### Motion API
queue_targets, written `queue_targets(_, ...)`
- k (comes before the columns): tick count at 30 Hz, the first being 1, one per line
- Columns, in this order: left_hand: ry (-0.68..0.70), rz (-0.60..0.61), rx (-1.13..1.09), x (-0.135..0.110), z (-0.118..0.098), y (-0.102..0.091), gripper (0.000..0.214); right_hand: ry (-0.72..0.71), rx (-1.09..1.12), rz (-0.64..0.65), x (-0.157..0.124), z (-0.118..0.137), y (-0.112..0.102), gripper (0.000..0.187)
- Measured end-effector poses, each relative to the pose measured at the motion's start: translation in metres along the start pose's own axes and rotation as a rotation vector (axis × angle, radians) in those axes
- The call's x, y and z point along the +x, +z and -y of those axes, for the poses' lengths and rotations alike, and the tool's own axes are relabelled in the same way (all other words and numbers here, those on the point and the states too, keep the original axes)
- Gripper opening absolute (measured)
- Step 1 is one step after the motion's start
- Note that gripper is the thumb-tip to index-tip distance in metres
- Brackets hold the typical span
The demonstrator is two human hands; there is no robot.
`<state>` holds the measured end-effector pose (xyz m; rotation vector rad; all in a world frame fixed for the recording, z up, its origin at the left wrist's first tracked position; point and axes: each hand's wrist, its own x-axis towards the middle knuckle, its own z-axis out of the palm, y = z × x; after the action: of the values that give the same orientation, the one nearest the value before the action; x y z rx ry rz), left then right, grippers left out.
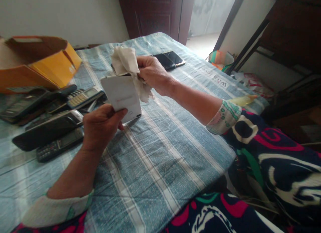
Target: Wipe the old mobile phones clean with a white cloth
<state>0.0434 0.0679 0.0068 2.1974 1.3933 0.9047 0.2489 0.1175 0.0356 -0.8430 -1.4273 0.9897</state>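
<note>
Apparently midway: the left hand (101, 124), fingers closed, grips a white smartphone (122, 94) over the tablecloth (163, 132); the right hand (152, 72) pinches a pale cloth (125, 60) at its upper edge. Two black phones (162, 60) (perhaps finished) lie beyond; the keypad handsets (84, 96) at left seem to remain.

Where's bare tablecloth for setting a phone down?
Widest: bare tablecloth between the left hand, right forearm and its near edge. Smaller: between the dark phones and the printed lettering. Crowded: the left side, old phones clustered before the yellow box.
</note>
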Motion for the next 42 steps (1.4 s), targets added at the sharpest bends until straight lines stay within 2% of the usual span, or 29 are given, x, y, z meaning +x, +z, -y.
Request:
queue_targets(4, -0.033, -0.001, -0.072, -0.001, 0.003, 0.004, 0.016, -0.048, -0.065, -0.056, -0.014, -0.008, 0.015, 0.024)
queue_targets(7, -0.054, -0.003, -0.159, -0.002, 0.007, 0.006, 0.015, -0.064, -0.222, -0.083, -0.031, -0.022, 0.023, 0.012)
queue_targets(11, -0.092, -0.010, -0.218, -0.002, 0.010, 0.009, 0.015, 0.030, -0.479, -0.027, -0.054, -0.037, 0.023, 0.011)
queue_targets(13, -0.126, -0.018, -0.251, -0.001, 0.009, 0.010, 0.015, 0.073, -0.524, 0.000, -0.058, -0.037, 0.022, 0.013)
queue_targets(18, -0.170, 0.008, -0.378, -0.002, 0.005, 0.012, 0.016, 0.005, -0.338, -0.046, -0.050, -0.015, 0.026, 0.033)
queue_targets(21, -0.200, 0.014, -0.449, -0.004, 0.006, 0.013, 0.016, 0.031, -0.272, -0.026, -0.053, -0.009, 0.034, 0.024)
queue_targets(23, -0.209, 0.008, -0.492, -0.004, 0.009, 0.014, 0.016, 0.032, -0.249, -0.036, -0.060, -0.014, 0.038, 0.016)
queue_targets(29, -0.250, -0.036, -0.590, -0.003, 0.019, 0.019, 0.017, 0.109, -0.252, 0.020, -0.071, -0.040, 0.036, 0.015)
queue_targets(36, -0.277, 0.022, -0.720, -0.006, 0.012, 0.018, 0.022, 0.026, -0.235, -0.055, -0.068, -0.025, 0.040, 0.020)
queue_targets(42, -0.349, 0.018, -0.842, -0.008, 0.013, 0.020, 0.025, 0.110, -0.227, 0.021, -0.077, -0.034, 0.038, 0.018)
